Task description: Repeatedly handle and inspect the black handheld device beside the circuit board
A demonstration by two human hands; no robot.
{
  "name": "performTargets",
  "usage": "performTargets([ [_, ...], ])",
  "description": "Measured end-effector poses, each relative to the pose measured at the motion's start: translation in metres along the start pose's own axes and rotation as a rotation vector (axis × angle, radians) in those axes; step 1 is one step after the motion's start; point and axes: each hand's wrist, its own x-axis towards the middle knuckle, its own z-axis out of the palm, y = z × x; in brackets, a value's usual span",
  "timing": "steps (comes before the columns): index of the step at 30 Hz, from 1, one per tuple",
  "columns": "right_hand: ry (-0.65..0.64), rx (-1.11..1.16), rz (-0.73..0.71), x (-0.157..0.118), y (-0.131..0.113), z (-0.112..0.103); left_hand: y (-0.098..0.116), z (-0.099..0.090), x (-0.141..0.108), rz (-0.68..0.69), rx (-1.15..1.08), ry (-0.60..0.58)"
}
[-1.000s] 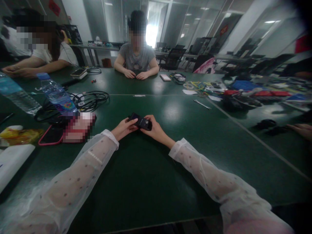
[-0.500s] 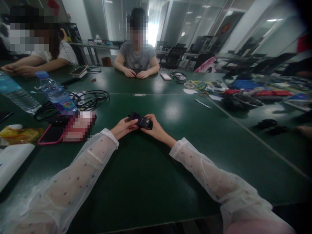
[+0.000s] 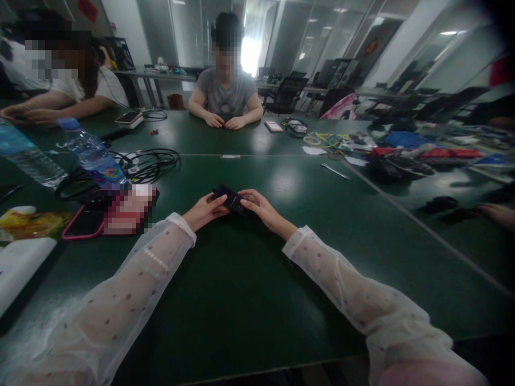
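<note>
A small black rectangular device (image 3: 232, 199) is held between my two hands just above the green table (image 3: 225, 300). My left hand (image 3: 204, 211) grips its left end, the thumb lying on the upper face. At the other end, my right hand (image 3: 263, 210) is closed around the device, its thumb pressed on the top face near the right edge. Faint small markings show on that face, too small to read. The fingers underneath are mostly hidden.
To the left are a pink-cased phone (image 3: 84, 220), water bottles (image 3: 94, 153) and coiled black cables (image 3: 155, 161). A wrench (image 3: 335, 171) lies ahead right, near tangled wires (image 3: 332, 140). One person (image 3: 226, 94) sits opposite; another person's hand (image 3: 499, 213) shows at right.
My right thumb has moved onto the top face of the device, covering the white mark near its right end. My left hand keeps its hold.
</note>
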Motion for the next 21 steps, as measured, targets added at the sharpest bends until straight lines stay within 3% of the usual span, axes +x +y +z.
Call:
performTargets([
  [5, -0.037, 0.112, 0.054, 0.0021, 0.0029, -0.0023, -0.0012, 0.0003, 0.0013, 0.008, 0.015, -0.033],
  [15, 0.048, 0.244, 0.091, 0.0028, 0.0061, -0.0030, 0.0005, 0.0008, 0.0015, -0.020, 0.016, -0.009],
  [21, 0.141, 0.304, 0.085, 0.0021, 0.0042, -0.0002, 0.0023, 0.0071, 0.0018, -0.031, 0.133, 0.003],
])
